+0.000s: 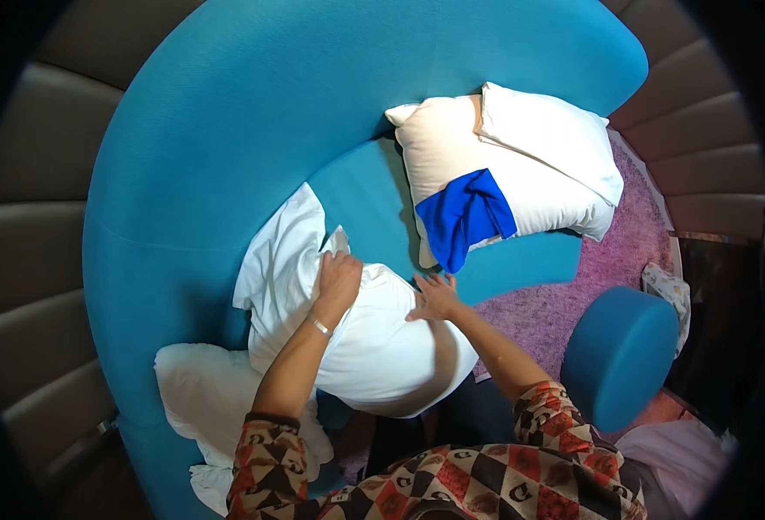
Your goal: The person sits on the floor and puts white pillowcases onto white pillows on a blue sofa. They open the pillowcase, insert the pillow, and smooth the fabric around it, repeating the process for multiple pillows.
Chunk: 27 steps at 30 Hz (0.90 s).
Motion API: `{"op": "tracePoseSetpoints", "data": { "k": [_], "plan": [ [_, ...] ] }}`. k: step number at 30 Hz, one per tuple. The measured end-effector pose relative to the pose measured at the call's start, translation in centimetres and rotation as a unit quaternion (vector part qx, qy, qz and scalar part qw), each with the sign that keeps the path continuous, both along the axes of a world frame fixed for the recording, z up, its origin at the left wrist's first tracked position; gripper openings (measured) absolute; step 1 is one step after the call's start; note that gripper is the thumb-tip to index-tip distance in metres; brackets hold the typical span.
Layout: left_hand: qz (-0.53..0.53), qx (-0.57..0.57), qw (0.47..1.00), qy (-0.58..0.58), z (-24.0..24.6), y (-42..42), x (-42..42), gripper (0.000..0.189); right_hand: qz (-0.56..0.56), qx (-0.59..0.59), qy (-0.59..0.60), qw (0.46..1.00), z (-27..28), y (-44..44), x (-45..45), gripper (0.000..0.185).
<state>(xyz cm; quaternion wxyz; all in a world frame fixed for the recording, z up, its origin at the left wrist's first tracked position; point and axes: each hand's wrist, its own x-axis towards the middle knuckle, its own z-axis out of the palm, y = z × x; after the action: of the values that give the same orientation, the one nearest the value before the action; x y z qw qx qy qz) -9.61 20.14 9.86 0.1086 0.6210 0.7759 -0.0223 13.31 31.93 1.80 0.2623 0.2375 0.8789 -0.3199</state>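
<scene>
A white pillow (382,364) in a white pillowcase (285,260) lies before me on the blue curved sofa seat (363,175). The loose end of the case spreads toward the sofa's backrest. My left hand (340,279) is closed on the case's fabric near that end, its fingertips partly hidden. On the pillow's right edge rests my right hand (436,298), fingers spread apart. Farther back lies another white pillow (447,143), with a folded white cloth (551,136) and a bright blue cloth (467,214) on top of it.
The high blue backrest (226,143) curves around the left and far side. At lower left lies another white pillow (207,390). A round blue stool (619,357) stands on the purple carpet (532,318) at right, with a patterned cloth (671,299) behind it.
</scene>
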Motion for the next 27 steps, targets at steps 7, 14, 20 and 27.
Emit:
{"op": "tracePoseSetpoints", "data": {
  "k": [7,14,20,27],
  "plan": [
    [0.051,0.122,0.984,-0.116,8.8,-5.1,0.8,0.016,0.011,-0.088,0.112,0.990,2.1,-3.4,3.9,0.040],
    [0.031,0.213,0.968,-0.125,18.8,-6.0,2.3,0.020,-0.075,-0.041,0.295,0.952,13.2,-2.6,7.4,0.014],
    [-0.006,0.315,0.945,-0.090,26.1,-5.4,3.0,0.025,-0.100,-0.003,0.354,0.930,23.4,-3.4,9.3,0.015],
    [0.014,0.450,0.893,-0.016,32.4,-6.1,1.3,0.028,-0.040,0.133,0.430,0.892,35.5,-4.9,7.9,0.022]
  ]
}}
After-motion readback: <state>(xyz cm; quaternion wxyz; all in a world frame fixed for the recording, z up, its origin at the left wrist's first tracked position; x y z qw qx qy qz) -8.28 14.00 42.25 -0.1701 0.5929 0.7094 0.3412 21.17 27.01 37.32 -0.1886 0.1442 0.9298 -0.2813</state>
